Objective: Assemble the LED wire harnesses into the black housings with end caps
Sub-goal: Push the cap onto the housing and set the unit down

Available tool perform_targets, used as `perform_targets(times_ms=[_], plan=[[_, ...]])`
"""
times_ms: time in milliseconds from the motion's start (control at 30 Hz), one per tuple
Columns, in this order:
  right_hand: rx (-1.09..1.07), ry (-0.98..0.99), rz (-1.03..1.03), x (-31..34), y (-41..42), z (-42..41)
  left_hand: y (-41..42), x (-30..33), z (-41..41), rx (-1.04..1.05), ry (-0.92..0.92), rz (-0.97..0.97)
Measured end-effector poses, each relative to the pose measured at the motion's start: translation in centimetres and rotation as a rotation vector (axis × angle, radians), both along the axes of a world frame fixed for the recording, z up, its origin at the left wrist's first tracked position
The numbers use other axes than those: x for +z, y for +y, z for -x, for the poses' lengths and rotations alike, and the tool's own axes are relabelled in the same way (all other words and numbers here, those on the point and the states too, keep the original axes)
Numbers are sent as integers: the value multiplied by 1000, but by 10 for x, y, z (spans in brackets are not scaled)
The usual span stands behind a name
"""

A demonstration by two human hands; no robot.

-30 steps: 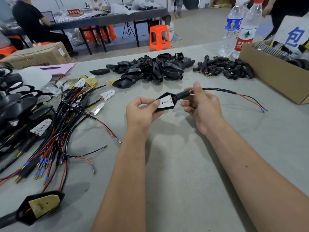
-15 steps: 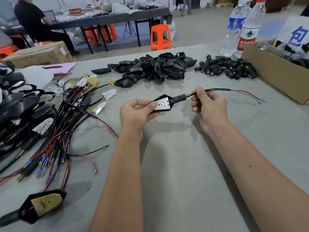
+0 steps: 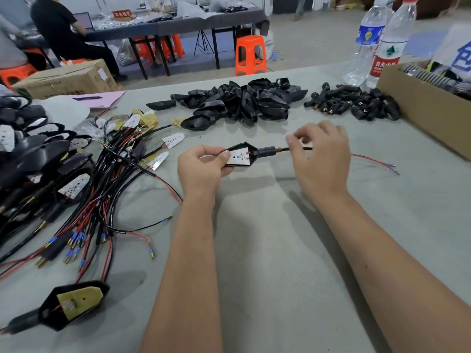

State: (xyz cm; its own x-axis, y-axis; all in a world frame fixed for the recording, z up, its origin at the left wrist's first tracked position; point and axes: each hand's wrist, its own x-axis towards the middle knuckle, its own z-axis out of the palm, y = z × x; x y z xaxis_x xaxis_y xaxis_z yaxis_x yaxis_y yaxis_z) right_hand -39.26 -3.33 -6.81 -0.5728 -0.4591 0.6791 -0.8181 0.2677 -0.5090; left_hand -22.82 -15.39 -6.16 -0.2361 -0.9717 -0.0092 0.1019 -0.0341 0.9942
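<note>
Left hand [image 3: 201,165] grips the black housing [image 3: 243,157], right hand [image 3: 321,155] blurred over its wire [image 3: 369,160], fingers loosely curled, grip unclear

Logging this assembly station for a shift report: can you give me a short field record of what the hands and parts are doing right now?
left hand: grips black housing, LED board face up inside
right hand: blurred, over the wire; grip unclear
end cap: on the wire at the housing's neck
spare housings: heaped at table's far side
loose harnesses: piled left
</note>
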Motion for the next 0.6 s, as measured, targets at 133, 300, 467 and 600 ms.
perform_targets(times_ms=[133,300,467,600], plan=[[188,44,-494,-7,-9,-17,0,-1,1,-23,-17,22],[199,-102,-400,-4,-4,-7,-8,-3,-3,144,29,-13],[319,-128,-343,-6,4,9,-14,-5,-14,133,-19,11],[434,-178,-267,-6,6,9,-17,-1,-21,76,-7,6]])
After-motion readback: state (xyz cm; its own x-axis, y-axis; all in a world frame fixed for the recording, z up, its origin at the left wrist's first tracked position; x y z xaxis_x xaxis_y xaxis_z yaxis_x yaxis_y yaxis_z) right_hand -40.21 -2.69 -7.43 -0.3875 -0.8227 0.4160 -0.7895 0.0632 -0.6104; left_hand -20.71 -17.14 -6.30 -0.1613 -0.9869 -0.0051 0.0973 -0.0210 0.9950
